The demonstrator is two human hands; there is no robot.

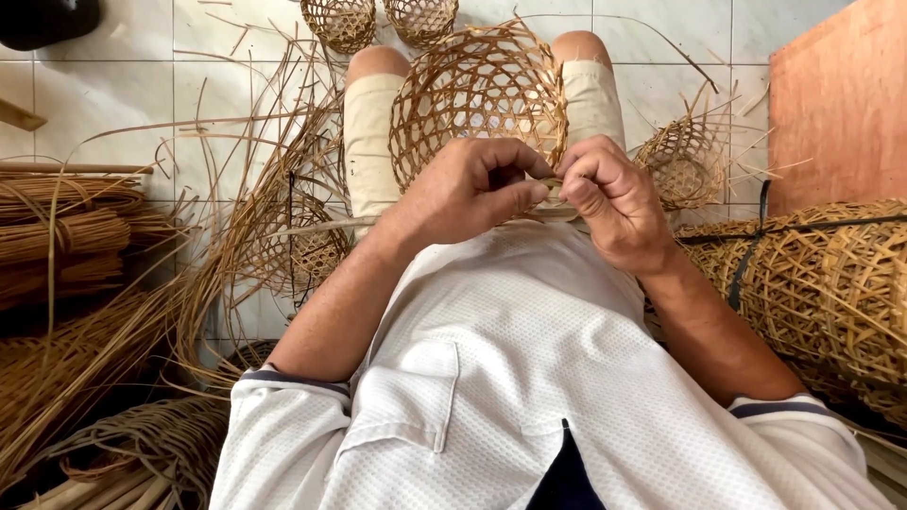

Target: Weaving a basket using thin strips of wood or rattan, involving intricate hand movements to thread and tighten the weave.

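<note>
Pinching near rim of open-weave basket (477, 99), centre-top of frame, over lap: left hand (472, 189) & right hand (609, 203) both closed tight on rim edge, thumbs pressing strips. Prob. very light, springy, thin strips brittle, apt to snap or splinter if bent hard. Best held at rim w/ fingertips, not by lattice wall. Loose strips (236, 217) at left, small baskets (378, 21) at top, big woven bundle (822, 283) at right.

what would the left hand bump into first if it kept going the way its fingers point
The left hand points rightward, its fingertips already at the right hand, so it meets that first; the woven basket rim lies just behind, depth unclear.
</note>
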